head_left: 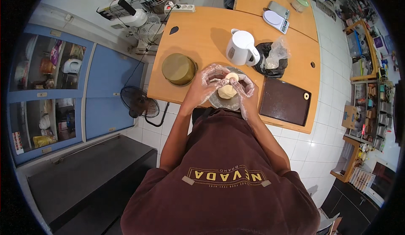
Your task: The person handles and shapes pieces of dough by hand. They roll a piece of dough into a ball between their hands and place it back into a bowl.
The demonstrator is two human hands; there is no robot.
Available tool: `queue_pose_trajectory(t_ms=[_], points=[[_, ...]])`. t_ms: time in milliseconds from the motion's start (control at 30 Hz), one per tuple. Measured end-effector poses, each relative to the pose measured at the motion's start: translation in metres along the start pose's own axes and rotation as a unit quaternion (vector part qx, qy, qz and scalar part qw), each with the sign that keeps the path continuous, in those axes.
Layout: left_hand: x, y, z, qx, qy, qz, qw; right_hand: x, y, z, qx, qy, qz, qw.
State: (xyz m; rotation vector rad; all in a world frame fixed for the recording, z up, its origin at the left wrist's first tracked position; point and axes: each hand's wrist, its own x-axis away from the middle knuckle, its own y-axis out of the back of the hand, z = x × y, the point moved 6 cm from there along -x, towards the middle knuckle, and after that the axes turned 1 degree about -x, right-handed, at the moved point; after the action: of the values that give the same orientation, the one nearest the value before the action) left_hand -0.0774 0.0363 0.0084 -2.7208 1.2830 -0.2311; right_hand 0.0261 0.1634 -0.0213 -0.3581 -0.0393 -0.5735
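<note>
A small, pale, round piece of dough (231, 76) is pinched between the fingertips of both hands. My left hand (209, 83) grips it from the left, floury across the fingers. My right hand (247, 91) closes on its other side, with flour on thumb and fingers. Just below them, a larger lump of dough (228, 93) rests on a grey round board (224, 104), which the hands partly cover. To the right, a dark rectangular tray (283, 104) holds one small dough ring (306, 96) near its upper right corner and is dusted with flour.
A lidded olive-brown container (179, 68) stands left of my hands. Beyond them are a white electric kettle (242, 48) and a black plastic bag (272, 62) with a clear bag (279, 50) on it. A white kitchen scale (275, 21) and a light green container (300, 3) sit farther back.
</note>
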Motion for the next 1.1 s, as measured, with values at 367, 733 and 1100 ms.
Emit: queue_pose_trajectory(t_ms=[367, 733, 1100], points=[[0.0015, -0.0016, -0.0067, 0.002, -0.027, -0.003, 1.0, -0.0006, 0.0, -0.0006, 0.014, 0.007, -0.006, 1.0], [0.001, -0.0016, -0.0095, -0.002, -0.023, -0.024, 0.999, -0.001, -0.0002, -0.0021, 0.019, 0.016, 0.011, 1.0], [-0.0022, 0.0023, -0.0052, -0.017, -0.032, -0.016, 0.999, -0.0023, -0.0016, 0.0001, 0.02, 0.031, 0.014, 0.999]])
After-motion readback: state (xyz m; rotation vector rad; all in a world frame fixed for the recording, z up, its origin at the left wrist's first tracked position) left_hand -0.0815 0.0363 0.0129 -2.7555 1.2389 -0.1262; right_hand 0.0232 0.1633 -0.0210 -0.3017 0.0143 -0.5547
